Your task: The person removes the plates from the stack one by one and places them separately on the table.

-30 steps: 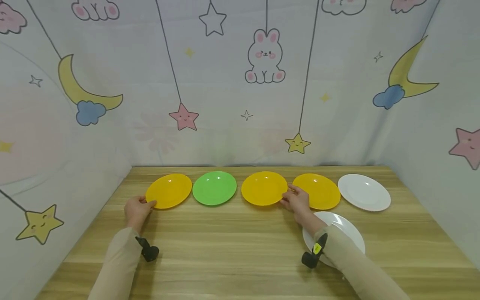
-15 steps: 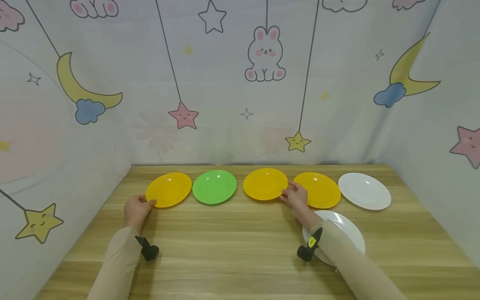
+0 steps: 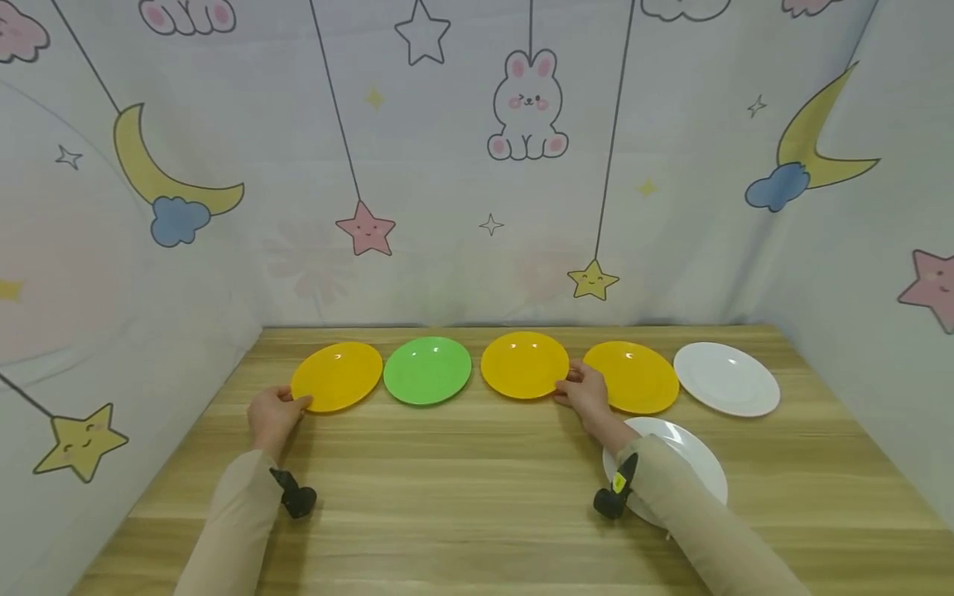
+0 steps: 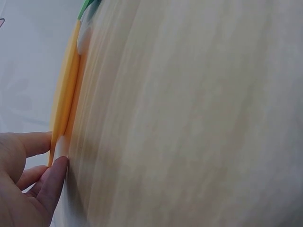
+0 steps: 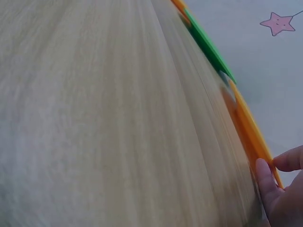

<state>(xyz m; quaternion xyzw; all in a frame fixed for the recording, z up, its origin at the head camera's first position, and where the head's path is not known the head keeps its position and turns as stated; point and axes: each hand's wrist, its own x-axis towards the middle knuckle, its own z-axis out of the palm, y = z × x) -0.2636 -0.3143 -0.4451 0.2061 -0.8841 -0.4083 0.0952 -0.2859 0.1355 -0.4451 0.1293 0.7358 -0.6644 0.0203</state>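
In the head view my left hand point(image 3: 272, 420) holds the near left rim of the leftmost yellow plate point(image 3: 337, 377). Seen from the left wrist, the fingers and thumb are on either side of that plate's rim point(image 4: 66, 85). My right hand point(image 3: 587, 397) pinches the right rim of the middle yellow plate point(image 3: 524, 365); the right wrist view has thumb and finger at the edge of this plate point(image 5: 251, 125). Between the two held plates lies a green plate point(image 3: 427, 371). A third yellow plate point(image 3: 637, 379) is just right of my right hand.
A white plate point(image 3: 725, 379) ends the row at the right. Nearer, another white plate point(image 3: 696, 463) lies partly under my right forearm. The wooden table point(image 3: 447, 497) backs onto a patterned cloth point(image 3: 440, 281), with cloth at both sides too.
The middle yellow plate has shifted slightly toward the back of the table, then a touch left, with my right hand on it. My left hand stays at its plate.
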